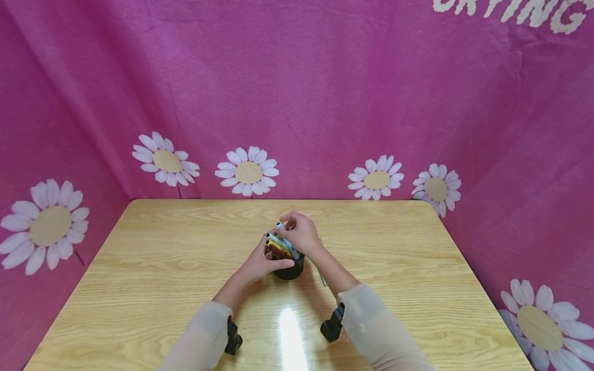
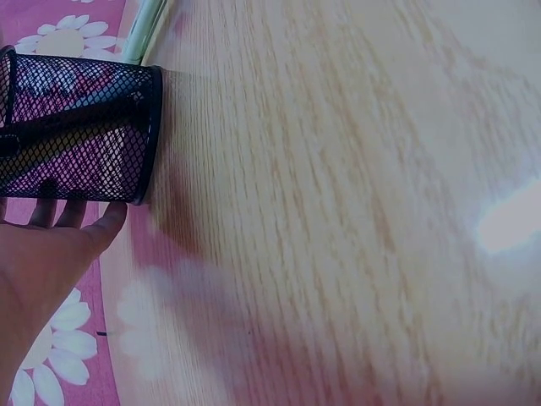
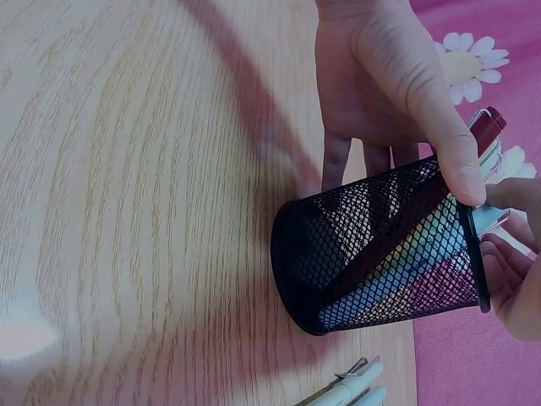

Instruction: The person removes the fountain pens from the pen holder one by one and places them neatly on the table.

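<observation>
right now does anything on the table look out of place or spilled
Mildly: pale pens lie loose on the table outside the black mesh pen cup, while other pens are in it. Nothing looks spilled or damaged.

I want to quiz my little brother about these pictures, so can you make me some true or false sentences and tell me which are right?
1. The left hand is holding the black mesh cup. True.
2. The right hand is lying flat on the table. False: it is up at the top of the cup, by the pens.
3. A dark red pen sticks out of the cup. True.
4. The cloth behind the table is plain green. False: it is pink-purple with white daisies.
</observation>
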`<action>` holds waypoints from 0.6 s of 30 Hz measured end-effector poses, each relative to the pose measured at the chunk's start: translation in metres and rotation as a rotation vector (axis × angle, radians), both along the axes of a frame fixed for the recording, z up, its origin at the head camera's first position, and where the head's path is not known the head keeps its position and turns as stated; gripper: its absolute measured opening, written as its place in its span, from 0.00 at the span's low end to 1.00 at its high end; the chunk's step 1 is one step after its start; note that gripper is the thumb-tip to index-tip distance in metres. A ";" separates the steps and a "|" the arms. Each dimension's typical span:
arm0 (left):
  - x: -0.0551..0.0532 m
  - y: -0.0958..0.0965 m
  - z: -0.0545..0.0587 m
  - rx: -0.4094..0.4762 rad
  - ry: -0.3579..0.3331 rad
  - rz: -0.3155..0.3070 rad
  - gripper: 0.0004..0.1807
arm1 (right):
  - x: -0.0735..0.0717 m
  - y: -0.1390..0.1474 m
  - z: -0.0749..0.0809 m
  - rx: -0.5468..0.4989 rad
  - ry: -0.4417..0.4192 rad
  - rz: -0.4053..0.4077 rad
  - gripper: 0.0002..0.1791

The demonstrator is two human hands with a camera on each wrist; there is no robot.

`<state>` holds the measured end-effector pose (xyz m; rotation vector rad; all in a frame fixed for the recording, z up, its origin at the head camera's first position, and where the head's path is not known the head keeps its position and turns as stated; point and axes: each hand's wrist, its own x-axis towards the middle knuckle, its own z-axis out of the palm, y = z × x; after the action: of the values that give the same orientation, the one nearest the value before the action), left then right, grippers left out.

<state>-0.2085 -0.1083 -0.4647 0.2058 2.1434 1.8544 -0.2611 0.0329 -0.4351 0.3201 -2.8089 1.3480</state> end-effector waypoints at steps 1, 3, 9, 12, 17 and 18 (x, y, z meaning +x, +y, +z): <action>0.000 0.000 0.001 -0.004 -0.007 -0.001 0.45 | 0.000 0.000 0.000 0.009 0.002 0.001 0.17; -0.001 0.000 0.001 -0.012 -0.012 -0.005 0.45 | 0.000 -0.001 0.000 0.023 0.010 0.006 0.17; -0.009 -0.001 -0.015 -0.013 -0.014 0.011 0.46 | -0.002 -0.002 0.001 0.079 0.013 0.026 0.15; -0.014 0.000 -0.027 -0.011 -0.018 0.024 0.48 | -0.002 -0.001 0.003 0.118 0.004 0.042 0.15; -0.015 -0.001 -0.031 -0.026 -0.006 0.028 0.48 | -0.003 0.000 0.005 0.167 -0.007 0.055 0.14; -0.015 -0.001 -0.031 -0.028 -0.005 0.029 0.48 | -0.004 0.000 0.005 0.171 -0.009 0.055 0.14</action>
<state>-0.2237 -0.1090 -0.4955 0.1650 2.1783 1.8376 -0.2647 0.0325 -0.4304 0.3981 -2.9496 1.1225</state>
